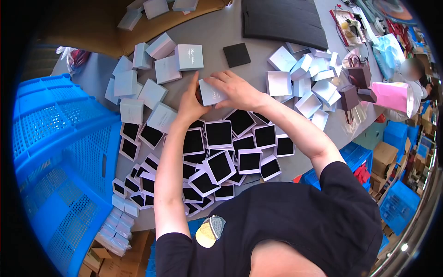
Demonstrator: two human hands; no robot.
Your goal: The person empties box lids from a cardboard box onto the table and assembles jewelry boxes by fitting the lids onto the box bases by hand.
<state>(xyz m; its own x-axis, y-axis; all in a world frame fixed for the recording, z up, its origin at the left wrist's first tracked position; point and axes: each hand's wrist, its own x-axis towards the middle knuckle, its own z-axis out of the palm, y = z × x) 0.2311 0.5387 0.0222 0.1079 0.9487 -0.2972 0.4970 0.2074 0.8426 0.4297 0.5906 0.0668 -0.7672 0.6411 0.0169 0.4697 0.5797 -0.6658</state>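
Between my two hands is a small white gift box point(212, 94) with printed lettering on its top. My left hand point(191, 105) grips its left side, thumb and fingers around the edge. My right hand point(237, 91) lies over its upper right side, fingers bent onto the lid. Just below lie many open box bases with black foam inserts point(218, 134), heaped on the grey table point(251, 83). Closed white boxes point(189, 57) are grouped above and left of my hands. To the right, empty white lids point(278, 83) form a loose pile.
A black foam square point(236, 55) and a large black foam sheet point(284, 23) lie at the back. Blue plastic crates point(69, 117) stand at the left, beside a cardboard box point(99, 34). Dark paper bags point(359, 76), a pink bag point(391, 97) and another person point(415, 87) are at the right.
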